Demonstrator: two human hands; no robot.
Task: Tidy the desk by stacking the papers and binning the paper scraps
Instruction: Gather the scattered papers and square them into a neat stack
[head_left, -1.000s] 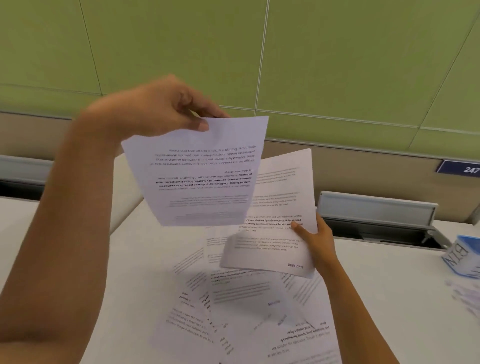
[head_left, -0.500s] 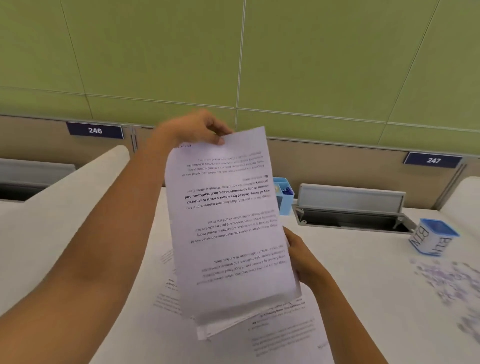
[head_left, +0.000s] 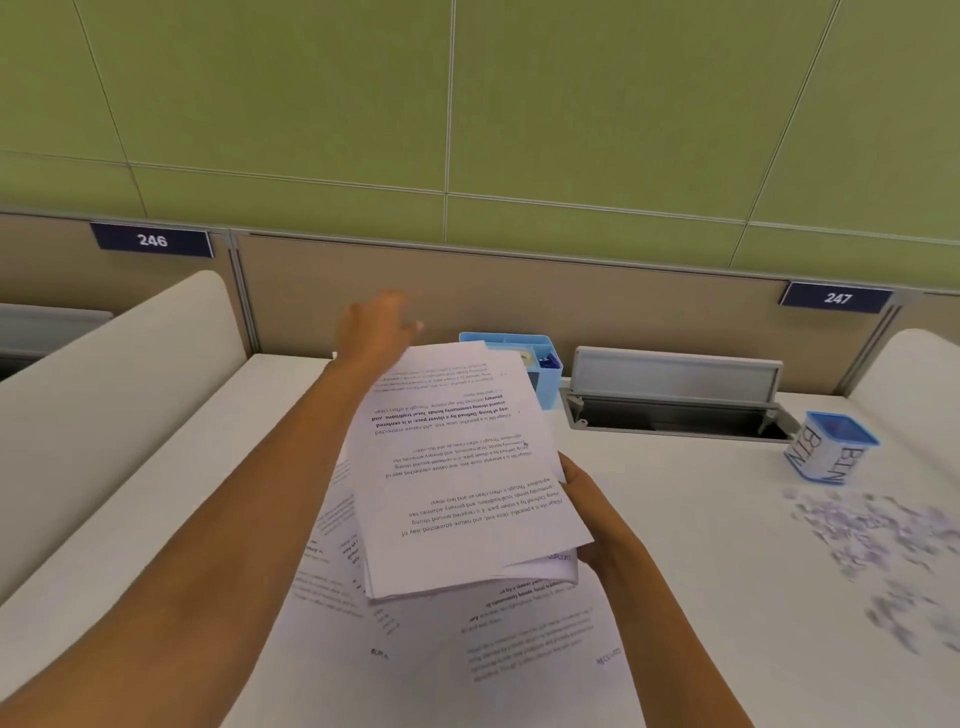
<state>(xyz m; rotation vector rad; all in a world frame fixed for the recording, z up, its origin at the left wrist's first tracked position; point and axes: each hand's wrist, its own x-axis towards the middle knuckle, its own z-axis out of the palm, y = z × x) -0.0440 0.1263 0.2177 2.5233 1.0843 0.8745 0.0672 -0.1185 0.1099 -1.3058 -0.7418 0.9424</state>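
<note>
Your right hand (head_left: 584, 493) grips the stack of papers (head_left: 467, 478) at its right edge, fingers curled under and thumb on the side; the stack is held up off the desk (head_left: 701, 571), tilted, its printed text upside down to you. Your left hand (head_left: 371, 332) is raised just beyond the stack's far left corner; it is blurred, but the fingers look stretched out and loose, holding nothing. Beneath the stack more loose sheets (head_left: 530, 639) lie overlapping and askew on the white desk, spreading towards you. To the right, well apart from the sheets, the paper scraps (head_left: 883, 535) are scattered over the surface in a pale purple drift; just behind them stands the bin (head_left: 831, 447) – a small white cup with a blue rim, marked BIN. At the back of the desk a blue organiser (head_left: 545, 358) sits partly hidden behind the stack, beside a grey cable hatch (head_left: 675, 374) with its lid propped open. Rounded white dividers (head_left: 104, 415) flank the desk; behind runs a tan partition (head_left: 519, 296) with number plates 246 (head_left: 151, 240) and 247 (head_left: 837, 298) – and above it a green panelled wall (head_left: 467, 104).
</note>
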